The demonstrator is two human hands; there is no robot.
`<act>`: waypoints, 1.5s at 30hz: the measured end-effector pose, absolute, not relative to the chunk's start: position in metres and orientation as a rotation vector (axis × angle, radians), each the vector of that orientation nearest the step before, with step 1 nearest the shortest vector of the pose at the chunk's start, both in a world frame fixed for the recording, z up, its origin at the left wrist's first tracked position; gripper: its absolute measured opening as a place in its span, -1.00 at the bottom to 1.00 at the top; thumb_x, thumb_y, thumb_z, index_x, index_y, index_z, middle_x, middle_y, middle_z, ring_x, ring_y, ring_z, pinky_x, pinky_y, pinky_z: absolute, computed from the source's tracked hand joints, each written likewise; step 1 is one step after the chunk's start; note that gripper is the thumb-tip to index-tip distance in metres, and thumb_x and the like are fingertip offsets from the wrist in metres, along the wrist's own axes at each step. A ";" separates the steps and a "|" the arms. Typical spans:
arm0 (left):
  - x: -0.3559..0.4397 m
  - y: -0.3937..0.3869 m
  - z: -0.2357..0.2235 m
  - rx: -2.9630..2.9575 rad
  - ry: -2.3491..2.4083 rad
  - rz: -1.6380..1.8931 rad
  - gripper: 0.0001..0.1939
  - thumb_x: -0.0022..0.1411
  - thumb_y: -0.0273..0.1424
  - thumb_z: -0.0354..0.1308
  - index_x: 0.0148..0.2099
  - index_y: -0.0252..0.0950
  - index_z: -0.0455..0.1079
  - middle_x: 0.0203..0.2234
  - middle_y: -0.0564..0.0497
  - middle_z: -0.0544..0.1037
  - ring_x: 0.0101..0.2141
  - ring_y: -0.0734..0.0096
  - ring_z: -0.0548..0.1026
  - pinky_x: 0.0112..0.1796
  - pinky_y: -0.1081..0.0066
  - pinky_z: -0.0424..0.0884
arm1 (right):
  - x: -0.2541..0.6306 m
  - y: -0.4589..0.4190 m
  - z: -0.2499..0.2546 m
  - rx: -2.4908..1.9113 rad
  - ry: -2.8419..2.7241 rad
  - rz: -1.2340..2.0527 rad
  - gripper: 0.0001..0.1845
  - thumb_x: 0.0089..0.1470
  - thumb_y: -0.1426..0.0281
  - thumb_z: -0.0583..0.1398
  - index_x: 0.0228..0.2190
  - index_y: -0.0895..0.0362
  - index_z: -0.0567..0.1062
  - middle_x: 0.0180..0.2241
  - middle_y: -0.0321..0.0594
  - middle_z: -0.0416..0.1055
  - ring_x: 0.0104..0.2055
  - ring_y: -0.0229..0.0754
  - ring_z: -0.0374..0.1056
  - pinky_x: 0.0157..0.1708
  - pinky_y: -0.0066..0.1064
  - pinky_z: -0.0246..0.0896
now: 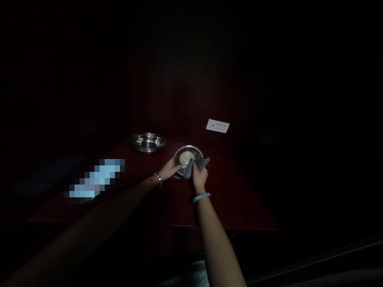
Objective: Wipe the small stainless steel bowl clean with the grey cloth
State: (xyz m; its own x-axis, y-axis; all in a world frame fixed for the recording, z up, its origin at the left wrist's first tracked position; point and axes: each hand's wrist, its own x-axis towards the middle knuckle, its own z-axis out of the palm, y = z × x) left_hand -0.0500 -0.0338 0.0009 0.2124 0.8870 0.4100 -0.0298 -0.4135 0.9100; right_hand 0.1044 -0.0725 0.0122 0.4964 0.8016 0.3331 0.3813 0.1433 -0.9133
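Note:
A shiny metal bowl (187,156) is tilted toward me above the dark red table. My left hand (169,169) grips its left rim, thumb over the edge and the other fingers out of sight behind it. Bunched in my right hand (200,176) is a grey cloth (188,169), pressed against the bowl's lower right side. One end of the cloth sticks out to the right past my thumb. Farther back on the left sits a stack of similar metal bowls (148,142), apart from both hands.
The red table (233,199) has its front edge below my wrists. A white power socket panel (218,126) is on the dark wall behind. At the left lies a bright, pixelated blue object (97,177), its kind not visible. Surroundings are very dark.

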 end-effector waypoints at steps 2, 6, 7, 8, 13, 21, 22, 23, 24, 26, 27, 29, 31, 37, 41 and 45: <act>-0.049 -0.034 0.002 1.610 0.828 1.343 -0.38 -0.02 -0.46 0.20 0.13 -0.40 0.22 0.06 -0.22 0.45 0.09 0.12 0.40 0.19 0.09 0.16 | 0.105 -0.072 0.012 -1.463 -1.091 0.412 -0.71 0.01 0.26 0.20 -0.35 0.22 0.59 -0.30 0.02 0.59 -0.24 0.00 0.53 -0.28 -0.38 0.35; -0.049 -0.033 0.006 1.551 0.838 1.341 -0.44 -0.06 -0.50 0.18 0.07 -0.38 0.30 0.00 -0.17 0.50 0.05 0.13 0.43 0.17 0.10 0.19 | 0.104 -0.073 0.014 -1.461 -1.101 0.399 -0.72 0.00 0.26 0.20 -0.37 0.21 0.59 -0.33 -0.01 0.60 -0.26 -0.02 0.53 -0.27 -0.39 0.35; -0.050 -0.032 0.008 1.523 0.841 1.339 -0.45 -0.08 -0.51 0.17 0.05 -0.38 0.32 -0.03 -0.15 0.52 0.03 0.13 0.44 0.16 0.10 0.20 | 0.104 -0.074 0.014 -1.459 -1.107 0.398 -0.73 0.00 0.26 0.20 -0.37 0.21 0.58 -0.33 -0.02 0.60 -0.26 -0.03 0.53 -0.27 -0.40 0.34; -0.050 -0.031 0.009 1.487 0.848 1.338 -0.46 -0.09 -0.53 0.15 0.03 -0.38 0.34 -0.05 -0.13 0.54 0.01 0.14 0.45 0.16 0.10 0.21 | 0.103 -0.075 0.015 -1.454 -1.115 0.398 -0.73 0.00 0.26 0.20 -0.36 0.20 0.58 -0.32 -0.03 0.60 -0.25 -0.04 0.53 -0.27 -0.40 0.34; -0.052 -0.027 0.015 1.344 0.893 1.313 -0.43 -0.16 -0.60 0.10 0.00 -0.36 0.37 -0.14 -0.06 0.59 -0.06 0.15 0.51 0.12 0.10 0.28 | 0.101 -0.079 0.018 -1.415 -1.164 0.387 -0.74 0.01 0.29 0.20 -0.33 0.20 0.57 -0.29 -0.02 0.59 -0.25 -0.05 0.52 -0.24 -0.39 0.33; -0.049 -0.034 0.010 1.509 0.897 1.345 -0.47 -0.01 -0.53 0.12 0.09 -0.36 0.31 -0.01 -0.13 0.52 0.07 0.16 0.42 0.18 0.12 0.19 | 0.103 -0.076 0.016 -1.435 -1.129 0.374 -0.73 0.01 0.27 0.20 -0.33 0.20 0.58 -0.31 -0.03 0.60 -0.25 -0.03 0.52 -0.25 -0.39 0.34; -0.049 -0.035 0.010 1.529 0.887 1.357 -0.43 0.02 -0.50 0.13 0.14 -0.36 0.26 0.03 -0.15 0.48 0.10 0.16 0.38 0.20 0.12 0.16 | 0.103 -0.075 0.015 -1.437 -1.119 0.383 -0.73 0.01 0.28 0.20 -0.34 0.20 0.58 -0.31 -0.03 0.60 -0.25 -0.03 0.52 -0.26 -0.39 0.34; -0.049 -0.037 0.010 1.550 0.871 1.370 -0.38 0.03 -0.47 0.16 0.18 -0.35 0.19 0.08 -0.16 0.44 0.13 0.16 0.35 0.21 0.13 0.13 | 0.103 -0.075 0.015 -1.439 -1.107 0.394 -0.74 0.01 0.28 0.20 -0.35 0.20 0.58 -0.31 -0.03 0.60 -0.24 -0.03 0.53 -0.27 -0.40 0.34; -0.049 -0.038 0.010 1.575 0.850 1.376 -0.33 0.04 -0.44 0.18 0.22 -0.33 0.13 0.11 -0.17 0.40 0.17 0.16 0.31 0.22 0.13 0.10 | 0.104 -0.075 0.015 -1.442 -1.095 0.405 -0.74 0.01 0.28 0.19 -0.35 0.20 0.58 -0.31 -0.02 0.60 -0.25 -0.03 0.53 -0.27 -0.40 0.34; -0.048 -0.042 0.010 1.625 0.816 1.361 -0.23 0.02 -0.39 0.23 0.25 -0.32 0.04 0.15 -0.20 0.34 0.20 0.14 0.25 0.24 0.12 0.06 | 0.104 -0.075 0.016 -1.448 -1.079 0.423 -0.74 0.01 0.29 0.19 -0.37 0.22 0.59 -0.31 -0.01 0.60 -0.25 -0.02 0.53 -0.29 -0.40 0.35; -0.048 -0.043 0.010 1.644 0.809 1.346 -0.20 0.00 -0.37 0.26 0.26 -0.32 0.02 0.15 -0.21 0.33 0.21 0.13 0.24 0.24 0.11 0.05 | 0.104 -0.075 0.016 -1.451 -1.071 0.427 -0.74 0.01 0.29 0.19 -0.37 0.22 0.59 -0.32 0.00 0.60 -0.26 -0.01 0.53 -0.30 -0.40 0.35; -0.047 -0.046 0.010 1.662 0.806 1.317 -0.18 -0.01 -0.34 0.28 0.24 -0.31 -0.02 0.13 -0.23 0.34 0.19 0.13 0.24 0.23 0.09 0.06 | 0.104 -0.075 0.017 -1.461 -1.057 0.429 -0.73 0.01 0.29 0.20 -0.36 0.23 0.59 -0.32 0.00 0.60 -0.26 -0.01 0.53 -0.30 -0.40 0.35; -0.046 -0.048 0.010 1.662 0.811 1.295 -0.23 0.01 -0.33 0.26 0.20 -0.30 -0.02 0.07 -0.22 0.38 0.16 0.14 0.28 0.21 0.08 0.09 | 0.103 -0.075 0.017 -1.467 -1.052 0.426 -0.73 0.01 0.30 0.20 -0.36 0.24 0.59 -0.32 0.01 0.60 -0.25 -0.01 0.53 -0.29 -0.39 0.35; -0.048 -0.050 0.018 1.673 0.829 1.298 -0.38 -0.01 -0.43 0.18 0.12 -0.35 0.09 -0.05 -0.16 0.46 0.09 0.15 0.37 0.18 0.13 0.17 | 0.105 -0.073 0.015 -1.474 -1.062 0.413 -0.71 0.02 0.29 0.19 -0.32 0.24 0.59 -0.28 0.04 0.59 -0.22 0.01 0.53 -0.25 -0.36 0.34; -0.050 -0.047 0.021 1.664 0.804 1.334 -0.43 -0.01 -0.47 0.12 0.11 -0.36 0.21 -0.02 -0.15 0.47 0.06 0.17 0.41 0.17 0.16 0.20 | 0.105 -0.072 0.014 -1.471 -1.056 0.384 -0.68 0.02 0.27 0.19 -0.29 0.26 0.58 -0.25 0.07 0.58 -0.20 0.02 0.52 -0.23 -0.36 0.33; -0.052 -0.040 0.019 1.599 0.876 1.399 -0.46 0.02 -0.46 0.07 0.11 -0.36 0.30 0.04 -0.12 0.48 0.10 0.17 0.38 0.20 0.15 0.16 | 0.104 -0.074 0.014 -1.444 -1.068 0.385 -0.69 0.01 0.26 0.20 -0.30 0.23 0.58 -0.27 0.02 0.59 -0.22 -0.02 0.52 -0.24 -0.39 0.33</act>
State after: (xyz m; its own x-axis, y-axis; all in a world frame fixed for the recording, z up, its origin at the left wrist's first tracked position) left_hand -0.0523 -0.0401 0.0189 0.1413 0.8963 0.4203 -0.0127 -0.4228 0.9061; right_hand 0.1038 -0.0740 0.0139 0.5177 0.7795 0.3527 0.3747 0.1641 -0.9125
